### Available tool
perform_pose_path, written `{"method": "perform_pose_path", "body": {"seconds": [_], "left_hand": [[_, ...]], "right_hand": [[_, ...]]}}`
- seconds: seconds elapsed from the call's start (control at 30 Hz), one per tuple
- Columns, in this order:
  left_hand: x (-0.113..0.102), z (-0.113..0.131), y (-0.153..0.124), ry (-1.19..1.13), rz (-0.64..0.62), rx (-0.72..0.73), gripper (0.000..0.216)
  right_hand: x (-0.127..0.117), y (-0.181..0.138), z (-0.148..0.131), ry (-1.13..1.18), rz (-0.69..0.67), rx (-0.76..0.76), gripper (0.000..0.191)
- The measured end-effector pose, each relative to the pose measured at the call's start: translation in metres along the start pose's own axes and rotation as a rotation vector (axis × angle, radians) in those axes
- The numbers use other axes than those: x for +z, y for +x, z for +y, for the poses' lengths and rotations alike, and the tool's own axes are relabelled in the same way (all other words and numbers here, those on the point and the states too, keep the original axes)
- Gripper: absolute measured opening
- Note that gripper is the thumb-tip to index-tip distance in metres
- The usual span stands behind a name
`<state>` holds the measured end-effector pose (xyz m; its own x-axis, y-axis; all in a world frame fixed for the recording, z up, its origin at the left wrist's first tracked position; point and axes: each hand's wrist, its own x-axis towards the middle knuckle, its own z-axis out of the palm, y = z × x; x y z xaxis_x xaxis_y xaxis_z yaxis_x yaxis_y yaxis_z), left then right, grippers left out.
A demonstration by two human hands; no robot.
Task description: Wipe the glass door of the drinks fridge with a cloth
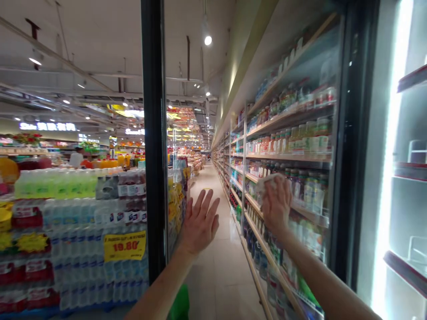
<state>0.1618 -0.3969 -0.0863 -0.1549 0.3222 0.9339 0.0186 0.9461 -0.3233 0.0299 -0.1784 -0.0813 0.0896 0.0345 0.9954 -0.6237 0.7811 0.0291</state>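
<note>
A glass cooler door with a black frame (154, 133) stands open in front of me. My left hand (200, 222) lies against the glass, low and left of centre, with its fingers spread and nothing in it. Farther right, my right hand (276, 204) presses a white cloth (267, 181) flat on the same pane. The fingers partly cover the cloth, and its weave is too blurred to make out. Something green (180, 302) shows below my left forearm; its kind is unclear.
Through the glass, long shelves of bottled drinks (283, 142) line the right of a tiled aisle (203, 178). Packs of bottled water (76, 253) with a yellow price sign (125, 246) are stacked at left. Lit cooler shelves (412, 171) are at far right.
</note>
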Motion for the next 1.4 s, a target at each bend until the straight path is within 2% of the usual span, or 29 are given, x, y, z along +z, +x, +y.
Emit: {"method": "perform_pose_path", "body": {"seconds": [0.07, 0.1, 0.13, 0.23, 0.3, 0.33, 0.43, 0.47, 0.5, 0.53, 0.63, 0.7, 0.73, 0.83, 0.9, 0.93, 1.03, 1.1, 1.13, 1.23, 1.27, 1.3, 1.33, 1.4], "left_hand": [[0.0, 0.0, 0.0, 0.003, 0.011, 0.002, 0.04], [0.0, 0.0, 0.0, 0.004, 0.014, 0.004, 0.04], [0.0, -0.001, 0.001, 0.006, 0.016, 0.004, 0.04], [0.0, -0.001, 0.001, 0.015, 0.018, 0.011, 0.038], [0.001, -0.001, 0.001, 0.017, 0.02, 0.01, 0.039], [0.001, -0.001, 0.001, 0.016, 0.022, 0.008, 0.04], [0.002, -0.002, 0.0, 0.003, 0.017, -0.002, 0.042], [0.002, -0.002, 0.0, 0.001, 0.016, -0.004, 0.042], [0.002, -0.002, 0.0, 0.0, 0.014, -0.002, 0.042], [0.002, -0.002, 0.0, 0.0, 0.01, 0.001, 0.042], [0.0, -0.001, 0.0, 0.011, 0.009, 0.006, 0.04], [0.0, 0.0, 0.0, 0.012, 0.001, 0.005, 0.041], [0.0, 0.0, 0.0, 0.011, -0.002, 0.003, 0.042], [0.001, -0.001, 0.0, 0.005, 0.0, -0.003, 0.043], [0.001, -0.002, -0.001, 0.008, 0.002, 0.001, 0.042], [0.001, -0.002, -0.001, 0.01, 0.003, 0.003, 0.041], [0.0, -0.001, 0.0, 0.013, 0.002, 0.009, 0.039], [0.0, 0.0, 0.001, 0.017, 0.008, 0.006, 0.039], [0.0, 0.0, 0.001, 0.019, 0.008, 0.005, 0.039], [0.0, 0.0, 0.001, 0.023, 0.009, 0.0, 0.04], [0.0, 0.0, 0.0, 0.02, 0.005, 0.0, 0.041], [0.0, -0.001, 0.0, 0.018, -0.001, 0.001, 0.042], [0.0, -0.001, 0.0, 0.016, -0.006, 0.002, 0.042], [0.001, -0.001, 0.0, 0.015, -0.005, 0.002, 0.042]], "right_hand": [[-0.001, -0.005, -0.009, 0.044, -0.091, -0.185, 0.038], [-0.001, -0.005, -0.008, 0.044, -0.105, -0.206, 0.038], [-0.001, -0.003, -0.002, 0.027, -0.083, -0.164, 0.038], [0.0, 0.009, 0.018, -0.049, 0.077, 0.155, 0.043], [0.001, 0.012, 0.017, -0.05, 0.12, 0.239, 0.045], [0.002, 0.01, 0.011, -0.029, 0.095, 0.187, 0.045], [0.004, 0.002, -0.012, 0.059, -0.044, -0.135, 0.04], [0.004, 0.001, -0.014, 0.07, -0.061, -0.196, 0.038], [0.004, 0.002, -0.011, 0.064, -0.056, -0.195, 0.037], [0.004, 0.005, -0.005, 0.045, -0.029, -0.137, 0.037], [0.004, 0.02, 0.02, -0.025, 0.105, 0.184, 0.042], [0.004, 0.024, 0.021, -0.031, 0.126, 0.262, 0.045], [0.003, 0.022, 0.015, -0.017, 0.098, 0.214, 0.045], [0.001, 0.01, -0.006, 0.046, -0.057, -0.089, 0.039], [0.001, 0.006, -0.006, 0.048, -0.086, -0.167, 0.037], [0.001, 0.008, 0.0, 0.032, -0.062, -0.128, 0.037], [0.003, 0.018, 0.023, -0.04, 0.101, 0.147, 0.042], [0.003, 0.02, 0.023, -0.058, 0.15, 0.224, 0.042], [0.003, 0.018, 0.017, -0.046, 0.126, 0.177, 0.041], [0.002, 0.007, -0.005, 0.042, -0.055, -0.158, 0.036], [0.002, 0.005, -0.007, 0.058, -0.086, -0.231, 0.036], [0.002, 0.005, -0.005, 0.056, -0.086, -0.242, 0.036], [0.002, 0.007, 0.0, 0.037, -0.051, -0.186, 0.037], [0.003, 0.013, 0.013, -0.02, 0.073, 0.044, 0.041]]}}
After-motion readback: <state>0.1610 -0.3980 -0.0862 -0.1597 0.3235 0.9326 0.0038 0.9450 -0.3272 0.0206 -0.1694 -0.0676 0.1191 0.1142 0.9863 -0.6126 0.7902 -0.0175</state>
